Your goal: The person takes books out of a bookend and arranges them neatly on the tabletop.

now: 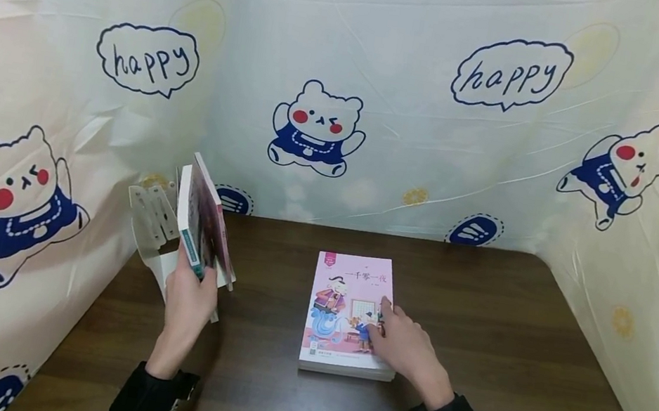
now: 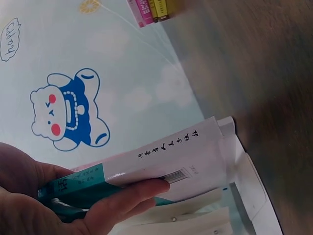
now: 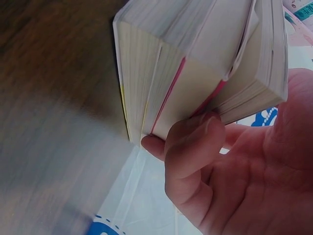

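Observation:
In the head view my left hand (image 1: 190, 298) grips a book with a teal and white spine (image 1: 189, 213), held upright at the left. A second book with a pinkish cover (image 1: 215, 210) stands tilted against its right side. Close behind them is a white slotted book rack (image 1: 152, 214), partly hidden by the books. The left wrist view shows fingers and thumb around the teal spine (image 2: 85, 181). My right hand (image 1: 407, 345) holds the right side of a stack topped by a pink illustrated book (image 1: 345, 314). Its fingers curl against the page edges (image 3: 166, 107) in the right wrist view.
The dark wooden table (image 1: 509, 332) carries the stack near its middle. A pale curtain (image 1: 403, 138) with bear drawings surrounds the table at the back and both sides. In the left wrist view the stack's coloured spines (image 2: 149, 11) show at the top.

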Tool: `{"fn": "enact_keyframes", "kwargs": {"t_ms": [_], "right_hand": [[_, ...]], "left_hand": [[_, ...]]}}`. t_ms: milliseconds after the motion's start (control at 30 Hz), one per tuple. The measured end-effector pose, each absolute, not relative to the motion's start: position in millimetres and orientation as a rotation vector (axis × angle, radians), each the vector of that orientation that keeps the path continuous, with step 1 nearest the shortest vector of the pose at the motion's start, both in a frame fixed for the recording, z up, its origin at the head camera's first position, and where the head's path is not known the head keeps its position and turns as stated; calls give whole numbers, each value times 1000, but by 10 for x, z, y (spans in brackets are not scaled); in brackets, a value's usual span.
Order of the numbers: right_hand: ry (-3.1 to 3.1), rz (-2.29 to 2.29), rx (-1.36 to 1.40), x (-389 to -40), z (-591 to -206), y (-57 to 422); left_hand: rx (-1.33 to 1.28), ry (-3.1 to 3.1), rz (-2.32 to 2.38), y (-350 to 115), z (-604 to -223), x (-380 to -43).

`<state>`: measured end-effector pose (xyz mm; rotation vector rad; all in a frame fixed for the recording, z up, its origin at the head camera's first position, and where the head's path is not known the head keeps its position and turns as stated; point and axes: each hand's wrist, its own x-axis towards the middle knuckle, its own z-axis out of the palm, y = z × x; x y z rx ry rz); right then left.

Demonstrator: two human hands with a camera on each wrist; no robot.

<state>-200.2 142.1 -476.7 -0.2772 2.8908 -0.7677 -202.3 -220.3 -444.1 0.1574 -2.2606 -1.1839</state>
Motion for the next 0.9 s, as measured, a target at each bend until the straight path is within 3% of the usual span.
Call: {"fn": "enact_keyframes", "kwargs": {"t_ms": [900], "right_hand": [[2899, -771, -285, -2017, -4782, 1417]], "left_hand": [[229, -2275, -1229, -2117, -4223, -1772]]}}
